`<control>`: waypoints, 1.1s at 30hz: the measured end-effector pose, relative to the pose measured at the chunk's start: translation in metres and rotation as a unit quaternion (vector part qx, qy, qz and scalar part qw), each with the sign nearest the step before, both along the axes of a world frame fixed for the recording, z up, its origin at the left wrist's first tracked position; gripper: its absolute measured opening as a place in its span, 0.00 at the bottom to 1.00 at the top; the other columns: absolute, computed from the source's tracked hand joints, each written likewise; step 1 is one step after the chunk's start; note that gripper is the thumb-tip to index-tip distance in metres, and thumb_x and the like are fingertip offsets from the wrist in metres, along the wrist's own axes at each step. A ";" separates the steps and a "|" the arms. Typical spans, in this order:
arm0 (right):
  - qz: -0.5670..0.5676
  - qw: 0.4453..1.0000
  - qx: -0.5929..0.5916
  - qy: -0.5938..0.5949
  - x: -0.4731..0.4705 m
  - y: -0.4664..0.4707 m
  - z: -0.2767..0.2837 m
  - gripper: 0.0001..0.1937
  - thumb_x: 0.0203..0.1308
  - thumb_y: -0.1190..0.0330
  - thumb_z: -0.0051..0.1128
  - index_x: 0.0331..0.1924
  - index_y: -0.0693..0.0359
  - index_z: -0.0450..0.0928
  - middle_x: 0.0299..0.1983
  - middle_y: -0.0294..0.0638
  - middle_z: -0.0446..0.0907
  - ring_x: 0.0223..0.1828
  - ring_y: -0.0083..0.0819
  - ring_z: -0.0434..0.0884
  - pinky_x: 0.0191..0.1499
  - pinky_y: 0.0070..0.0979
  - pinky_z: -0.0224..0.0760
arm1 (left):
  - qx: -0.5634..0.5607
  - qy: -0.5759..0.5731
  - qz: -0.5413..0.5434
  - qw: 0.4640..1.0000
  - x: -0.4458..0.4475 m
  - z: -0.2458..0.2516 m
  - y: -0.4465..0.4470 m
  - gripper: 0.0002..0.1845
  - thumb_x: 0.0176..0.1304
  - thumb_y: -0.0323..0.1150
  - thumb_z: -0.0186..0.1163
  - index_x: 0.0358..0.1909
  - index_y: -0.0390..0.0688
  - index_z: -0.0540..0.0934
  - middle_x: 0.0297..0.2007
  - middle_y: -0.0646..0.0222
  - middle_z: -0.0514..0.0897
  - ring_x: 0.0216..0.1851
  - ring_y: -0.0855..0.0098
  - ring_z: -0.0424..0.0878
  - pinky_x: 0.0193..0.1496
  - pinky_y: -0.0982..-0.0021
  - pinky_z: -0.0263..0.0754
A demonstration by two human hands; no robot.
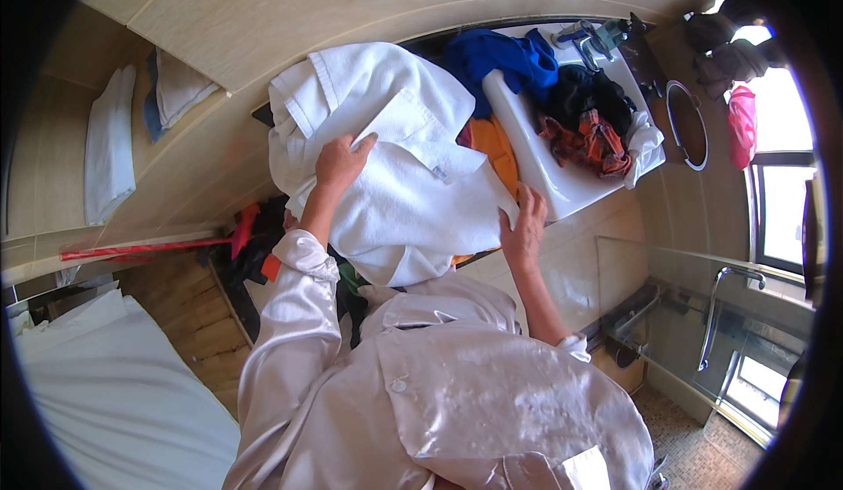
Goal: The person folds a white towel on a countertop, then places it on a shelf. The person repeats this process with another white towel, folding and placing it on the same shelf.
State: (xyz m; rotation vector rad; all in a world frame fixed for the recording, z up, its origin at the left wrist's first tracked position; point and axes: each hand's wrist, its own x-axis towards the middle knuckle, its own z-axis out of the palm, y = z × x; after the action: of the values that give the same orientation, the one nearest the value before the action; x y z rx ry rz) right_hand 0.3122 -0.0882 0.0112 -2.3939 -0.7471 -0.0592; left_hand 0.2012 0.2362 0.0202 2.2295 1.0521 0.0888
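A large white towel (395, 213) lies spread and rumpled over the counter beside the washbasin. My left hand (342, 161) pinches a folded layer of it between thumb and fingers. At the towel's right corner, my right hand (525, 223) has its thumb and fingers on either side of the edge; whether it grips the cloth is unclear. An orange cloth (498, 154) shows from under the towel. Blue cloth (494, 58) hangs over the near rim of the white washbasin (533, 154), which holds black cloth (586, 95) and orange-red patterned cloth (593, 144).
A chrome faucet (583, 41) stands at the basin's back. White cloth (644, 144) hangs over its right rim. Folded towels (110, 147) lie in a wall recess at left. A glass panel (685, 319) with a metal handle (710, 319) stands at right. A white-covered bed (125, 391) is lower left.
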 end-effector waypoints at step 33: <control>0.182 0.974 0.127 0.041 0.043 0.139 -0.002 0.13 0.58 0.76 0.57 0.48 0.63 0.76 0.40 0.49 0.79 0.41 0.48 0.81 0.42 0.36 0.75 | -0.069 -0.047 -0.120 0.989 0.083 -0.001 0.021 0.24 0.59 0.43 0.62 0.50 0.35 0.80 0.48 0.52 0.83 0.51 0.60 0.80 0.55 0.66 0.72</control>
State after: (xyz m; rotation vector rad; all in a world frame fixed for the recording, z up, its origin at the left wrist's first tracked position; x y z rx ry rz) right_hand 0.3551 0.0509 0.0089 -1.9767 -1.0587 0.0898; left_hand 0.2843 0.2571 0.0195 2.1850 0.7122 0.0172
